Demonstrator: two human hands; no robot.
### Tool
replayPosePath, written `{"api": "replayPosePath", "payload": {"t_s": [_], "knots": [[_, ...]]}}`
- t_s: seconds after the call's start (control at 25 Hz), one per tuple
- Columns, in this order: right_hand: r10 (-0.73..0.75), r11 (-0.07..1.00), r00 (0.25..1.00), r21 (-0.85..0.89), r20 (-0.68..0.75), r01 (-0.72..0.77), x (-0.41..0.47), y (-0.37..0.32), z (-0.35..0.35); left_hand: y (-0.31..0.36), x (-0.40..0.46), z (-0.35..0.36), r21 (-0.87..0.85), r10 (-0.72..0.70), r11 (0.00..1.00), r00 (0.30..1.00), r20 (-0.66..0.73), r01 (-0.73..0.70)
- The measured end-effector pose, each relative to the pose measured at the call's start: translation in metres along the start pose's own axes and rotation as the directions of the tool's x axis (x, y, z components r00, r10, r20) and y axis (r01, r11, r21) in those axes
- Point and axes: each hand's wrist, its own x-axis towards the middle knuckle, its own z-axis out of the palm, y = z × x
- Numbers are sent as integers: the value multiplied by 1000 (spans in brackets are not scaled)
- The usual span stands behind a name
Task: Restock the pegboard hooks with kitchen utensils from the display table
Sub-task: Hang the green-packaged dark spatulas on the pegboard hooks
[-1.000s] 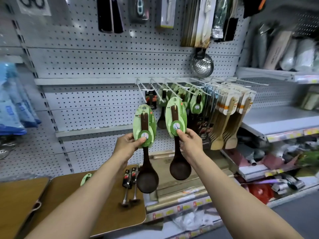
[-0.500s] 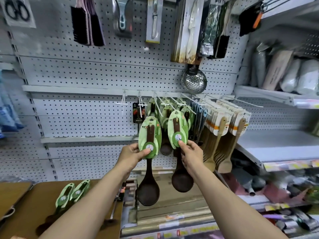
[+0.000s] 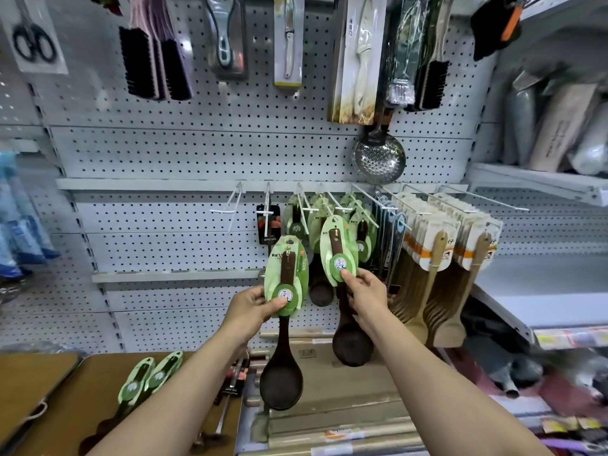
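Head view: a dark spoon (image 3: 282,327) on a green card is pinched at the card's lower end by the left hand (image 3: 251,307), and a second spoon (image 3: 345,291) likewise by the right hand (image 3: 365,296), both raised before the pegboard (image 3: 164,153) just below its hooks (image 3: 306,205). Two more carded spoons (image 3: 151,373) are laid near the table's (image 3: 85,390) back edge.

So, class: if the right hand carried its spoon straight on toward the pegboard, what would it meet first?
Probably the green-carded spoons already hanging on the hooks behind the right hand and its spoon; depth is unclear.
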Motion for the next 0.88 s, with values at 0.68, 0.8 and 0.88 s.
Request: {"api": "replayPosePath", "payload": {"t_s": [0.68,0.8,0.88], "knots": [[95,994,992,-71,81,-89,78,14,16,-5,66,-8,-14,-16,1000,999,27,17],[134,986,988,-106,76,-126,74,11,15,-5,60,-7,-27,-11,1000,1000,19,12],[160,973,986,-175,39,-151,66,8,13,-4,54,-6,-35,-9,999,1000,17,10]]}}
